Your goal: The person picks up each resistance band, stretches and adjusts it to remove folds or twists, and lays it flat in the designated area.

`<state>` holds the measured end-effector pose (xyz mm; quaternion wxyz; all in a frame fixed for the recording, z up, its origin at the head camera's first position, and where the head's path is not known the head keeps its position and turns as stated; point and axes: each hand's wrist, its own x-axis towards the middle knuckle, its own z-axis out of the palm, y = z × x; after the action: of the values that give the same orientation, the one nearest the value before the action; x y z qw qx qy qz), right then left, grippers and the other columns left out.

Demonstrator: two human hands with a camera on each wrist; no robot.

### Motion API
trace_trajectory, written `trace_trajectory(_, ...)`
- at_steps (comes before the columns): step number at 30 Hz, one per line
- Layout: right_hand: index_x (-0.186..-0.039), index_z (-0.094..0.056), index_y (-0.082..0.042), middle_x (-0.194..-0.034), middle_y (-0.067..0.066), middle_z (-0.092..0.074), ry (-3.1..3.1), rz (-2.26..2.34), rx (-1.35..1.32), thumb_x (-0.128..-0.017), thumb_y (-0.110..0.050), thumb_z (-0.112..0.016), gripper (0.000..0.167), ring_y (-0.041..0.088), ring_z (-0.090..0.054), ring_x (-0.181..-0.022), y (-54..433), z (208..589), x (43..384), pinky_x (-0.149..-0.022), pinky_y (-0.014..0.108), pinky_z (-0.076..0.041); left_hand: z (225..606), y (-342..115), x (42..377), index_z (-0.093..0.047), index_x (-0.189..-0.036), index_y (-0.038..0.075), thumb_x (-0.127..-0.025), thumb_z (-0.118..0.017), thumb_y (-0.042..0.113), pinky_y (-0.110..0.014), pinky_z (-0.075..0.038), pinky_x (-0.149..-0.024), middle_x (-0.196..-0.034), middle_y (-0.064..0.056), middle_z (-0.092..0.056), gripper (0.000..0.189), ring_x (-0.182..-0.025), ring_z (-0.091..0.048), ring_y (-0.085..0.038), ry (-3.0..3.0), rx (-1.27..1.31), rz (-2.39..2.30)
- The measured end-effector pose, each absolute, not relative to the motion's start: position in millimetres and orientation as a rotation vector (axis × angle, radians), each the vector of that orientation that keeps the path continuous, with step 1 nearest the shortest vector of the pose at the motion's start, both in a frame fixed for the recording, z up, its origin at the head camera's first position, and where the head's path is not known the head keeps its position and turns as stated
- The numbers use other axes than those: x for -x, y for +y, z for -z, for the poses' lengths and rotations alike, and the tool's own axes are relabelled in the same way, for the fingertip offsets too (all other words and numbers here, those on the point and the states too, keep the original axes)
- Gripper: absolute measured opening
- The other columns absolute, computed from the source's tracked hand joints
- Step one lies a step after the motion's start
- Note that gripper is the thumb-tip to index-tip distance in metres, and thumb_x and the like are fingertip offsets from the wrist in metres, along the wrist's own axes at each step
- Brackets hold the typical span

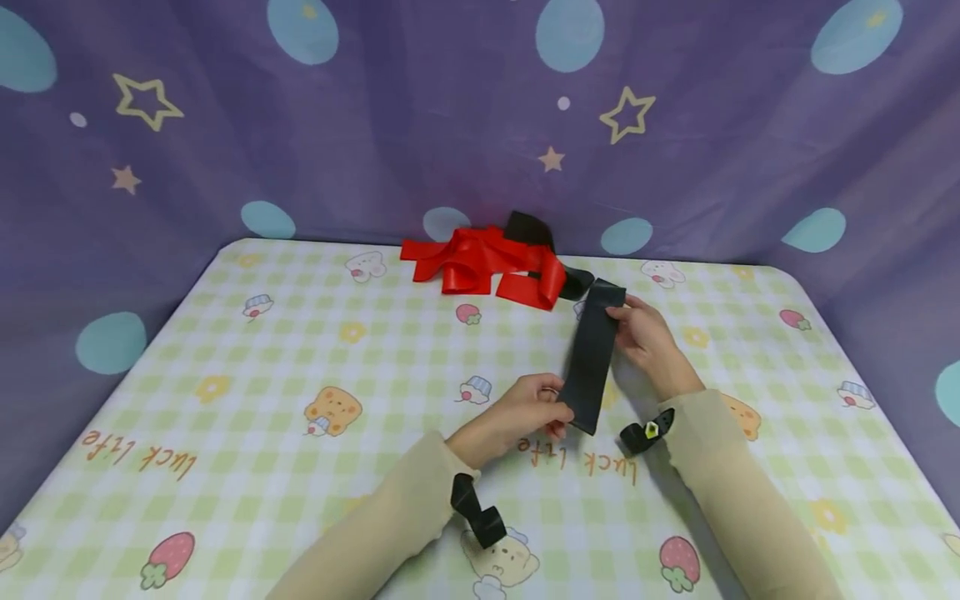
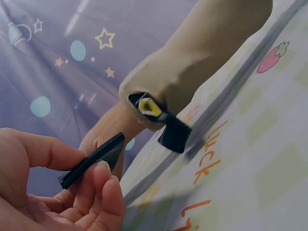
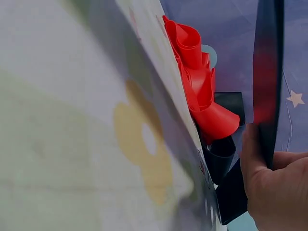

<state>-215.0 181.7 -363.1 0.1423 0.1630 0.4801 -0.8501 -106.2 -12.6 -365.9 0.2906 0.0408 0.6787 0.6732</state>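
A flat, smooth black strip (image 1: 591, 354) is stretched lengthwise between my two hands over the right half of the table. My left hand (image 1: 525, 408) pinches its near end; in the left wrist view thumb and fingers press the folded-looking edge of the strip (image 2: 94, 161) between them. Farther up, my right hand (image 1: 652, 342) grips the far part by its right edge, thumb on top. The right wrist view has the strip (image 3: 265, 72) almost edge-on, rising past the right hand (image 3: 281, 192), with a faint red reflection on its surface.
A loose heap of curled red strips (image 1: 480, 258) lies at the table's back edge, with black strips (image 1: 528, 227) among and behind it. A patterned purple curtain (image 1: 420, 125) hangs behind the checked tablecloth (image 1: 300, 342). Each wrist wears a black camera strap.
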Motion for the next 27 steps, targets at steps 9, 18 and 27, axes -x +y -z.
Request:
trace_trajectory(9, -0.153, -0.013, -0.013, -0.087, -0.003, -0.063, 1.35, 2.447, -0.451, -0.094, 0.009, -0.036, 0.068, 0.007, -0.063, -0.076, 182.0, 358.3, 219.4, -0.066, 0.02, -0.053, 359.2, -23.2, 88.3, -0.044, -0.118, -0.003, -0.081, -0.055, -0.002, -0.021, -0.043, -0.052, -0.064, -0.004, -0.053, 0.039, -0.05, -0.053, -0.009, 1.794, -0.14, -1.743)
trace_trajectory(18, -0.152, -0.014, -0.012, -0.081, -0.003, -0.065, 1.313, 2.487, -0.432, -0.093, 0.011, -0.037, 0.067, 0.007, -0.062, -0.071, 185.7, 356.7, 221.6, -0.065, 0.02, -0.052, 357.6, -30.8, 75.7, -0.056, -0.106, -0.007, -0.083, -0.058, -0.005, -0.02, -0.05, -0.058, -0.067, -0.001, -0.055, 0.024, -0.054, -0.057, -0.008, 1.771, -0.255, -1.711)
trace_trajectory(27, -0.154, -0.007, -0.012, -0.08, -0.004, -0.06, 1.397, 2.498, -0.482, -0.09, 0.013, -0.042, 0.076, 0.005, -0.06, -0.07, 189.8, 348.1, 222.0, -0.065, 0.017, -0.051, 356.0, -51.5, 67.9, -0.06, -0.104, -0.008, -0.083, -0.055, -0.001, -0.021, -0.052, -0.06, -0.07, -0.002, -0.058, 0.023, -0.058, -0.058, -0.008, 1.853, -0.252, -1.732)
